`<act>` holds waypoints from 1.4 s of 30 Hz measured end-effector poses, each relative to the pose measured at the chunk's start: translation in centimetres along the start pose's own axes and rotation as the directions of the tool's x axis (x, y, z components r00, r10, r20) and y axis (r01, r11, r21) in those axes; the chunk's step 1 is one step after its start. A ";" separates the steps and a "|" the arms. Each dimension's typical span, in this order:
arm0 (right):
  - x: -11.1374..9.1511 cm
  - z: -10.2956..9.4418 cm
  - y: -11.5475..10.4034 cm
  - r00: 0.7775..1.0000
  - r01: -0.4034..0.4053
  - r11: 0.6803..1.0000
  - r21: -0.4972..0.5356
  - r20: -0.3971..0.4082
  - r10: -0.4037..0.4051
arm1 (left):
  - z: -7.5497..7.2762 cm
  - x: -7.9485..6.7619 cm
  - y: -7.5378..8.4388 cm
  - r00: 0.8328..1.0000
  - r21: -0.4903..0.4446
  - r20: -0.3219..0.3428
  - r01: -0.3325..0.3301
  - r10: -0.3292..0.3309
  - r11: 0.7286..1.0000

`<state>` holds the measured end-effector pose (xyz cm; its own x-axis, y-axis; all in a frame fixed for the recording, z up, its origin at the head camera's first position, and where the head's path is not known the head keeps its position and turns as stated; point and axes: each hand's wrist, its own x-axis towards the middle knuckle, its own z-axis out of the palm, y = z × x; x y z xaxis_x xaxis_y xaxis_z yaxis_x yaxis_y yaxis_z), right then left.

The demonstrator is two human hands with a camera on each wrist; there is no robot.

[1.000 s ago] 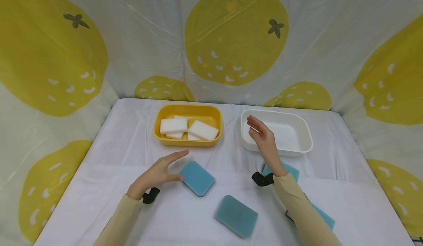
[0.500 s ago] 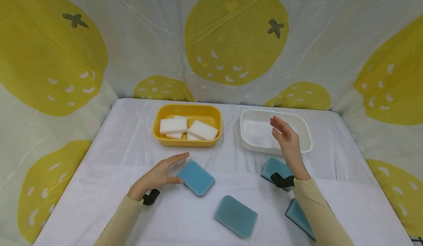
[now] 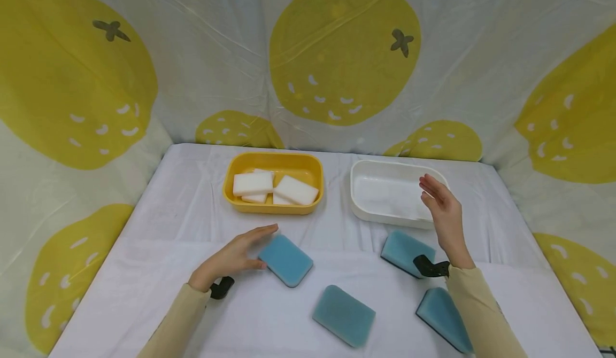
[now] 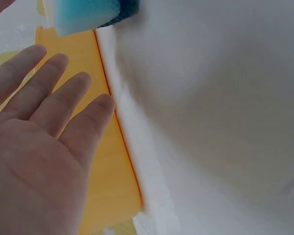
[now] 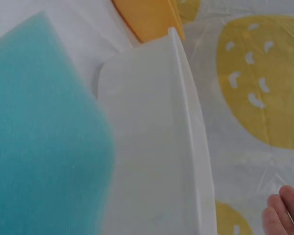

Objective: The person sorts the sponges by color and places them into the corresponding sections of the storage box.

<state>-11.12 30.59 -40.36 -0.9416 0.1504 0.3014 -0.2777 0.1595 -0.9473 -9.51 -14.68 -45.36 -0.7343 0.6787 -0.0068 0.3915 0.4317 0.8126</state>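
Observation:
My left hand [image 3: 233, 256] is spread open just left of a blue sponge [image 3: 286, 260], thumb close to its left corner; in the left wrist view the palm and straight fingers [image 4: 71, 105] hold nothing. My right hand [image 3: 445, 216], also holding nothing, hovers at the right end of the white basin [image 3: 385, 216], fingers extended. Beneath that wrist lies a second blue sponge [image 3: 404, 251] with a dark underside, which looms large in the right wrist view. Another blue sponge [image 3: 440, 315] is partly covered by the right sleeve. A greener sponge [image 3: 344, 315] lies at the front middle.
A yellow basin [image 3: 273, 208] at the back left contains several white sponges [image 3: 295, 189]. The white cloth-covered table [image 3: 144, 294] ends at a curtain [image 3: 216, 53] printed with large yellow fruit. Each wrist wears a black camera mount [image 3: 430, 267].
My right hand has moved right across the white basin, from its left end to its right end, uncovering more of the sponges beneath the arm. The left hand has hardly moved.

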 end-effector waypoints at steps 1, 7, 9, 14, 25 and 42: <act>0.0 -0.3 0.1 1.000 -0.003 1.000 -0.004 -0.011 0.003 | 0.0 0.0 0.0 1.000 0.002 0.003 0.002 -0.002 1.000; -0.1 -1.9 0.3 0.994 -0.050 0.998 -0.037 -0.095 0.046 | 0.2 0.2 -0.1 0.999 0.012 0.025 0.023 -0.023 1.000; -0.1 -2.4 0.4 0.990 -0.075 0.996 -0.045 -0.121 0.069 | 0.3 0.2 -0.1 0.999 0.016 0.029 0.026 -0.027 1.000; -0.1 -3.5 0.8 0.980 -0.130 0.989 -0.073 -0.160 0.117 | 0.6 0.4 -0.2 0.998 0.033 0.041 0.037 -0.039 0.999; -0.4 -5.3 1.6 0.952 -0.196 0.980 -0.023 -0.243 0.185 | 1.1 0.5 -0.1 0.997 0.051 0.038 0.067 -0.069 0.996; -0.6 -6.4 3.4 0.927 -0.369 0.876 -0.311 -0.195 0.321 | 1.2 0.5 0.0 0.998 0.071 0.010 0.069 -0.070 0.995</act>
<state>-10.28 37.29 -43.06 -0.9246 0.3809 -0.0037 0.1635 0.3879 -0.9071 -9.25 -13.63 -46.07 -0.7544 0.6527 -0.0694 0.3781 0.5186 0.7669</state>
